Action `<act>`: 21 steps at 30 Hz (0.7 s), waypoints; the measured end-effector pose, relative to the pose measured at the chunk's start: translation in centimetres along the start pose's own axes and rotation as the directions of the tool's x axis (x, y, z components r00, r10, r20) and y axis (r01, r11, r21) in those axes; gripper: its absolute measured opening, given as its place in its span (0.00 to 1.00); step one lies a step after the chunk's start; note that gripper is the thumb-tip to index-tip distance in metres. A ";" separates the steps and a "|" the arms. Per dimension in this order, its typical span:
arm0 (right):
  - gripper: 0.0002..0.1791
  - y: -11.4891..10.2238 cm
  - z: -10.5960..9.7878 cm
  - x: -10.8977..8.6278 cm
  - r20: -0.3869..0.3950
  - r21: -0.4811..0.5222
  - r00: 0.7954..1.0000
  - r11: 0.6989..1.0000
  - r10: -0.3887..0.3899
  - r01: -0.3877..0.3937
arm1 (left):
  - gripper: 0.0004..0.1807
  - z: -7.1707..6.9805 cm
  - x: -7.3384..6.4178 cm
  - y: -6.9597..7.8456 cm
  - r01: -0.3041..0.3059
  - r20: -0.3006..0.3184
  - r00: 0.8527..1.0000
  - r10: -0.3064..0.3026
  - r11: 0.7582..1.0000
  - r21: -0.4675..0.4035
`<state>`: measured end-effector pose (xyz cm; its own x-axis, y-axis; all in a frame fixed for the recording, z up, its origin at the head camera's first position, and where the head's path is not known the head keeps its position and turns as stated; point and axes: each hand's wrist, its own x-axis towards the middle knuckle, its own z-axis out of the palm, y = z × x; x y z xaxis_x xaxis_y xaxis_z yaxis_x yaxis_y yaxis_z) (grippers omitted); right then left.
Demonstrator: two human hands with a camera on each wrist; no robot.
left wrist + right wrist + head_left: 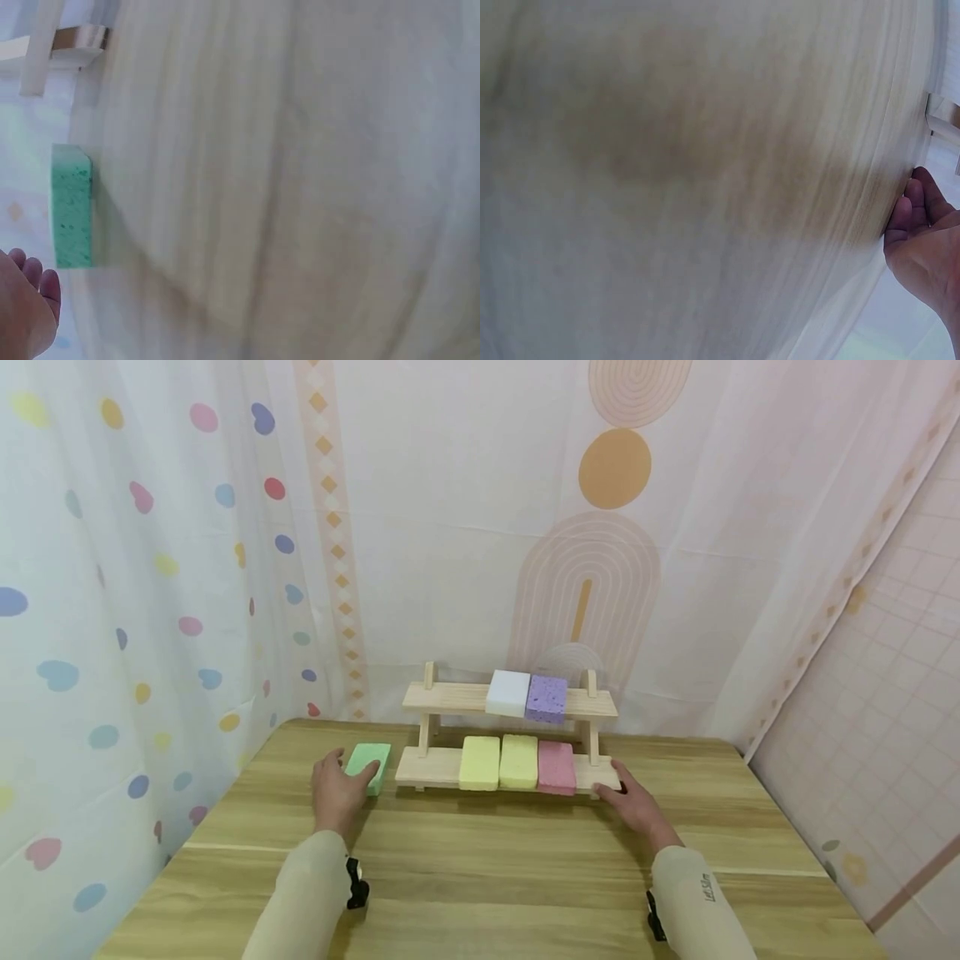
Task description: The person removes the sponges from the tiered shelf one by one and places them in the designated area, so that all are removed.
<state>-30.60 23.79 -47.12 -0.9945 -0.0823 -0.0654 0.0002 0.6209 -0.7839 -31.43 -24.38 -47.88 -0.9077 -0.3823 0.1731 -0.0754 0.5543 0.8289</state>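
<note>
Just beside left grip (340, 789), green sponge (369, 755), on table (480, 877)

Between the two sleeves (303, 893), bare desk (495, 877) leaves passage across the lower middle of the frame. At centre the wooden rack (450, 697) bars the way, three sponges (519, 762) side by side on its lower shelf (429, 766). A narrow gap parts its left end from the green sponge (369, 756).

Two-tier display shelf (427, 767) toward the table's (480, 877) back, curtain (450, 527) behind, two sponges (508, 693) side by side on the upper tier, three (518, 762) along the lower, lone sponge (372, 755) left of the shelf, left hand (339, 789) at it, right hand (637, 806) at the shelf's right end.
</note>
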 end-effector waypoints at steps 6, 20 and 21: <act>0.47 -0.2 0.0 0.0 0.002 0.001 1.000 1.000 -0.002 0.002 | 0.48 -0.1 0.6 1.5 -0.032 0.005 0.999 0.033 0.999 -0.031; 0.47 -0.1 -0.1 -0.2 0.013 0.001 1.000 1.000 -0.005 0.005 | 0.43 0.7 1.5 6.0 -0.116 -0.047 0.993 0.110 0.985 -0.125; 0.47 0.0 -0.1 -0.2 0.012 0.003 1.000 1.000 -0.005 0.005 | 0.42 0.8 1.5 6.4 -0.122 -0.048 0.992 0.117 0.984 -0.131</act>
<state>-30.38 23.85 -47.02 -0.9931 -0.0948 -0.0690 -0.0044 0.6180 -0.7862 -33.64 -20.84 -42.77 -0.8892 -0.3502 0.2944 0.0911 0.4950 0.8641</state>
